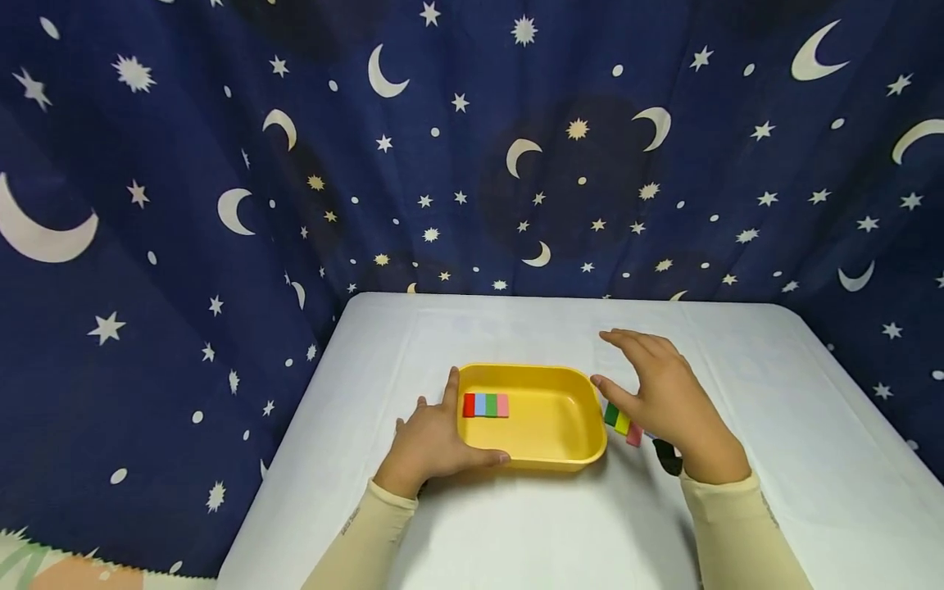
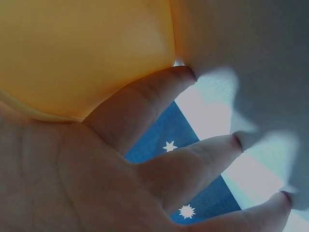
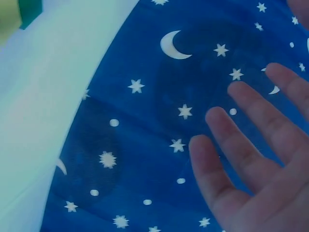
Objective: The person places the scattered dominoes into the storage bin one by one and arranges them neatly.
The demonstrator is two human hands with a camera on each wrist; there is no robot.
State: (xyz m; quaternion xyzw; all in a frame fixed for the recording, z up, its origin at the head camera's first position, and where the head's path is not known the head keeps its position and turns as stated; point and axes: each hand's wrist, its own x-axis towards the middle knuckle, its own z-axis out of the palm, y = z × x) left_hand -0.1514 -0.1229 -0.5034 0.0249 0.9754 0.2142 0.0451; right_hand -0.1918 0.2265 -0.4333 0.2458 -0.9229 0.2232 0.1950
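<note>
A yellow plastic tub (image 1: 546, 418) stands on the white-covered table. Inside, by its left end, lies a row of small coloured blocks (image 1: 490, 406): red, light blue, green and pink. My left hand (image 1: 428, 442) rests against the tub's left end, thumb along the front rim; in the left wrist view its spread, straight fingers (image 2: 145, 104) reach down to the table beside the yellow wall. My right hand (image 1: 664, 401) hovers by the tub's right end, holding nothing, fingers apart. Below it a second row of blocks (image 1: 623, 422), green, yellow and pink, is partly hidden by the hand.
The white table (image 1: 398, 344) extends around the tub on every side. A dark blue curtain (image 1: 472, 164) with moons and stars hangs behind and beside it. Under my right wrist shows a small black object (image 1: 668, 457).
</note>
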